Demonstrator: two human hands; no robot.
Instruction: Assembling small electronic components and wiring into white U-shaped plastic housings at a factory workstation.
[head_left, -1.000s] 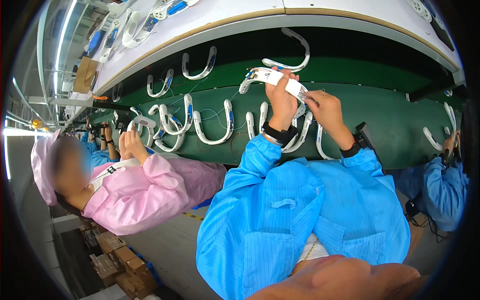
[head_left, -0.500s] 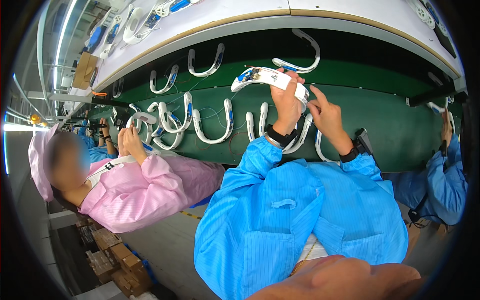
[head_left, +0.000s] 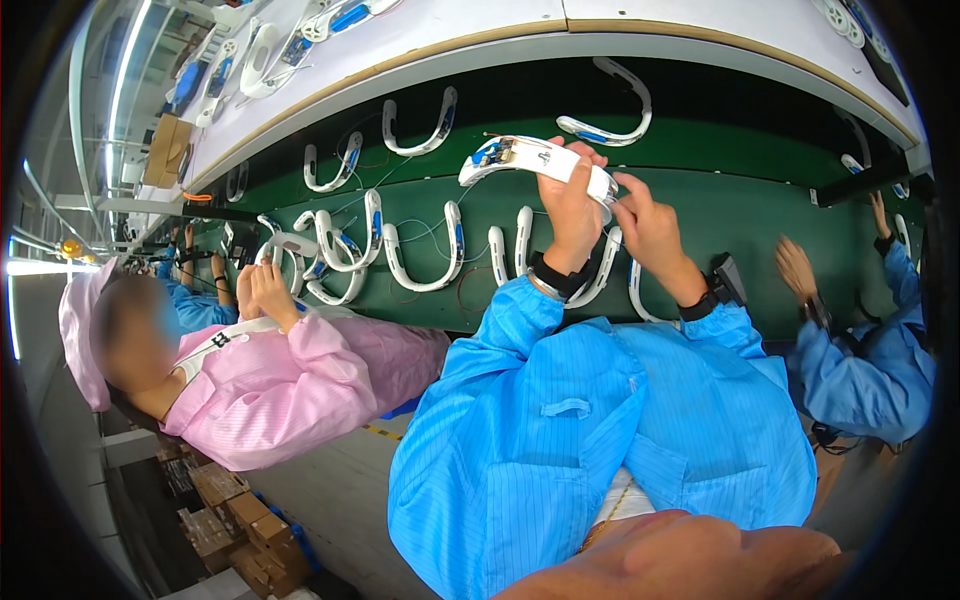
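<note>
My left hand (head_left: 572,222) grips a white U-shaped housing (head_left: 530,156) from below and raises it over the green work surface. At the housing's far-left end, blue parts and a small circuit board lie exposed. My right hand (head_left: 650,230) has its fingers bent together against the near right end of the same housing. Whatever small part may be between those fingertips is hidden. Below my left wrist stands another white U-shaped housing (head_left: 606,268), partly covered by my arm.
More white U-shaped housings (head_left: 424,275) with thin cables lie along the green surface (head_left: 745,225). A white shelf (head_left: 440,22) runs across the far side. At left sits a co-worker in pink (head_left: 320,375); at right a co-worker's hand (head_left: 795,268) hovers above the surface.
My right index finger, stretched out before, is now curled in toward the housing's end. The housing stays nearly in place. The right-hand co-worker's hand has come out over the green surface.
</note>
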